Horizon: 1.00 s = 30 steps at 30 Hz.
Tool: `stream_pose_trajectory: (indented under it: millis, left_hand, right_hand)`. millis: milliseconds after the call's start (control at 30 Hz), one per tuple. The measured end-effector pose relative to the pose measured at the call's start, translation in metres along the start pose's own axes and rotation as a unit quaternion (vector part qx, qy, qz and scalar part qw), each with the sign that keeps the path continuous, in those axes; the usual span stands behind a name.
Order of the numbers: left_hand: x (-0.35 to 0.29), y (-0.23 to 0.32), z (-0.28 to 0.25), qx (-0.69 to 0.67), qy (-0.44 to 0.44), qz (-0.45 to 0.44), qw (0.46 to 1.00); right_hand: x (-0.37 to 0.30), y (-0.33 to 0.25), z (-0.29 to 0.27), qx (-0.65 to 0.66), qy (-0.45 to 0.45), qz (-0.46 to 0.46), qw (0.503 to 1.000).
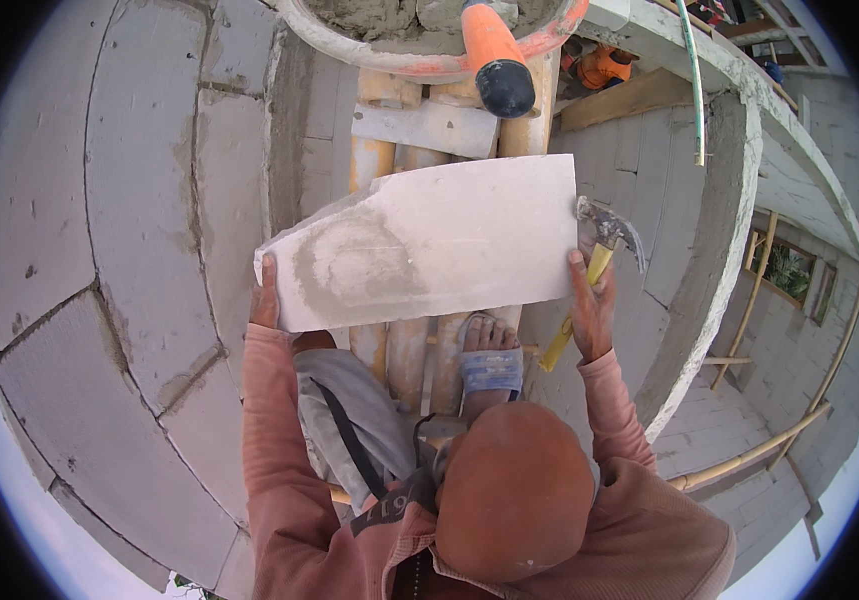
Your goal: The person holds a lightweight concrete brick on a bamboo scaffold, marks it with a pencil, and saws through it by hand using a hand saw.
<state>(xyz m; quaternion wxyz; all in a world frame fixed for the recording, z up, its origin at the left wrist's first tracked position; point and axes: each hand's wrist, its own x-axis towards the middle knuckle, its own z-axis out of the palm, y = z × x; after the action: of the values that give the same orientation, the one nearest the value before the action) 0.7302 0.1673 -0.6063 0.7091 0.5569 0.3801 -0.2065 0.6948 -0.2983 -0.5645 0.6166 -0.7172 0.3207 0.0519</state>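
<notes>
My left hand (266,297) grips the left end of a pale aerated concrete block (489,235), with the thumb on its face. The block is held up in front of me. Its upper left edge slopes away roughly, and a grey damp mortar smear marks its left half. At the other end my right hand (594,305) is closed on the block's right edge. A hammer (599,262) with a yellow handle is held in that same hand. Its metal head sticks up beside the block, and the handle's lower end points down past my fingers.
A round tub (399,62) of mortar stands at the top, with an orange, black-ended tool handle (494,60) over its rim. Yellowish poles (407,360) lie under my sandalled foot (491,365). Block wall (139,200) rises left; a mortar-edged wall (709,270) and bamboo poles (749,455) stand right.
</notes>
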Motion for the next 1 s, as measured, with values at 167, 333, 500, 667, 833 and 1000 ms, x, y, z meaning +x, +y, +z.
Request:
stream_pose_trajectory:
  millis: [167, 333, 500, 667, 833, 1000]
  left_hand:
    - [0.027, -0.020, -0.043, 0.028, -0.035, 0.003, 0.999]
    - [0.011, -0.011, -0.019, 0.125, 0.063, 0.018, 0.990]
    - [0.022, -0.026, -0.038, 0.184, 0.115, 0.051, 0.975]
    - [0.017, -0.018, -0.027, 0.223, 0.151, 0.068, 0.961]
    - [0.023, -0.026, -0.043, 0.206, 0.133, 0.072, 0.967]
    - [0.020, -0.028, -0.024, 0.186, 0.119, 0.060, 0.974]
  right_hand:
    - [0.014, 0.026, -0.020, -0.105, 0.052, -0.079, 0.990]
    - [0.043, -0.040, -0.040, -0.116, 0.038, -0.145, 0.982]
    - [0.128, -0.120, -0.026, -0.137, 0.022, -0.212, 0.967]
    - [0.265, -0.191, 0.000, -0.223, 0.015, -0.337, 0.915]
    - [0.359, -0.261, 0.071, -0.302, -0.039, -0.433, 0.849]
    - [0.409, -0.290, 0.118, -0.427, -0.123, -0.447, 0.776]
